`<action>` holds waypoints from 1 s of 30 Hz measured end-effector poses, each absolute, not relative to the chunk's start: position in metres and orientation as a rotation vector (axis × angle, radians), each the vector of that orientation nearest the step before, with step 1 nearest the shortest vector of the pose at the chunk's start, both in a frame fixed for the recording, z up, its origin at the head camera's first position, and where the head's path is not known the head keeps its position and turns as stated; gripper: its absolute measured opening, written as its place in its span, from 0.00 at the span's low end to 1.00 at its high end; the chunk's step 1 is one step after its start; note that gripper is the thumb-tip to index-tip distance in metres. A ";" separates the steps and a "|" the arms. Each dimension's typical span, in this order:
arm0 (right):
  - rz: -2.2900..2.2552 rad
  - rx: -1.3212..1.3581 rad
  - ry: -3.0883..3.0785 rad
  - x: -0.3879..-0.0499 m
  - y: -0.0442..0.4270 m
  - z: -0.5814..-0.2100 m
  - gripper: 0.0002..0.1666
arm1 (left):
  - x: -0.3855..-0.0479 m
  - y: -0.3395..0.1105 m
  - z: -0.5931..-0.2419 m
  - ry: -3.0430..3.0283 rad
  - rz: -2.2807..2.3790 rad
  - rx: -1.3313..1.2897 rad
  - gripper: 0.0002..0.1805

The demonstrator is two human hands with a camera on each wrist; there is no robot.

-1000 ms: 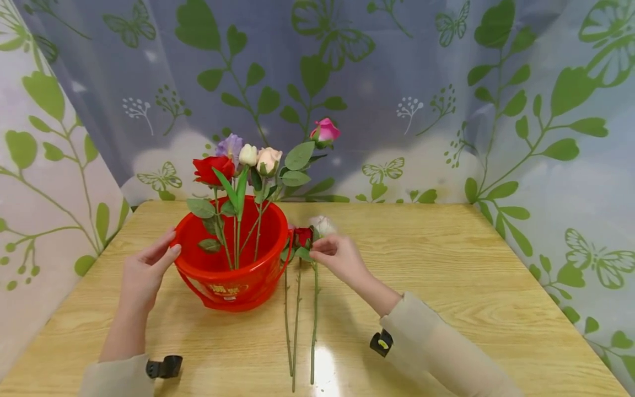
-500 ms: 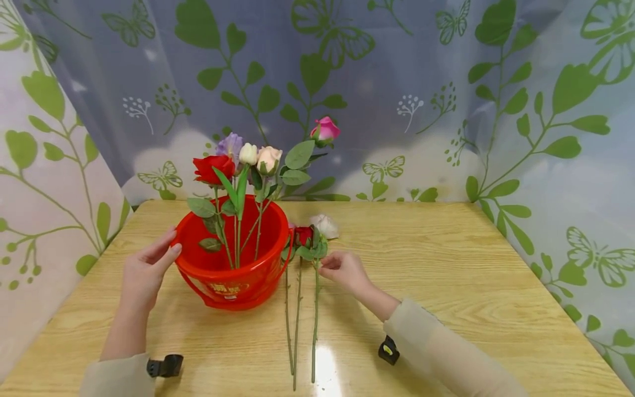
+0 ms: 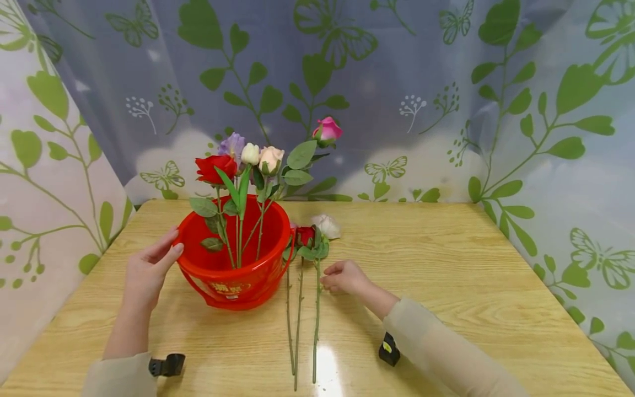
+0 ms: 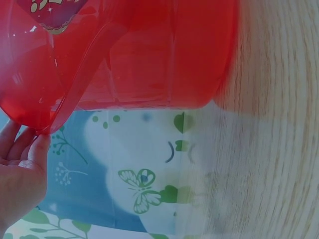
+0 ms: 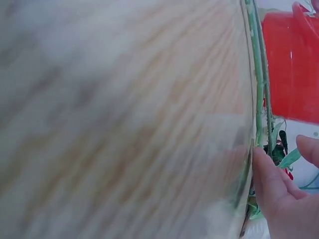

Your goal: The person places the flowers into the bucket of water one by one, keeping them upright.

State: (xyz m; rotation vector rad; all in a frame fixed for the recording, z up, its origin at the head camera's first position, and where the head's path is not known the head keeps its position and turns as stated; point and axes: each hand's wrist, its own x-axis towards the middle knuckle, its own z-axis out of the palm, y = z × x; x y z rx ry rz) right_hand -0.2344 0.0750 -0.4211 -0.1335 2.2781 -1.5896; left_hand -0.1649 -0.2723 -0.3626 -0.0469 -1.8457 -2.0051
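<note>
A red bucket [image 3: 233,286] stands at the left of the table, and my left hand [image 3: 149,268] pinches its rim from the side. In the left wrist view, the left hand's thumb and fingers [image 4: 25,154] meet at that rim. Several artificial flowers stand in the bucket, among them a red rose [image 3: 216,169] and a pink rose [image 3: 327,131]. Right of it lie a white rose [image 3: 326,226] and a dark red rose [image 3: 305,236]. My right hand [image 3: 347,277] is at the white rose's stem [image 3: 317,309]; its fingertips seem to touch it, thumb apart in the right wrist view.
The wooden table [image 3: 446,275] reaches back to a patterned curtain [image 3: 387,110]. A second and third stem lie parallel beside the white rose's stem, close to the bucket. The bucket's handle [image 3: 289,253] hangs on its right side.
My right hand has moved from the flower heads down toward me along the white rose's stem. The left hand has stayed on the bucket rim.
</note>
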 end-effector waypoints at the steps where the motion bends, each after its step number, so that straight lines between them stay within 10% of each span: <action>1: -1.599 -0.120 2.257 -0.235 0.075 -0.421 0.17 | -0.165 -0.272 -0.363 -1.843 -2.007 -0.045 0.19; 30: -1.439 0.021 2.419 -0.248 0.056 -0.428 0.08 | -0.166 -0.272 -0.363 -1.832 -1.998 -0.028 0.18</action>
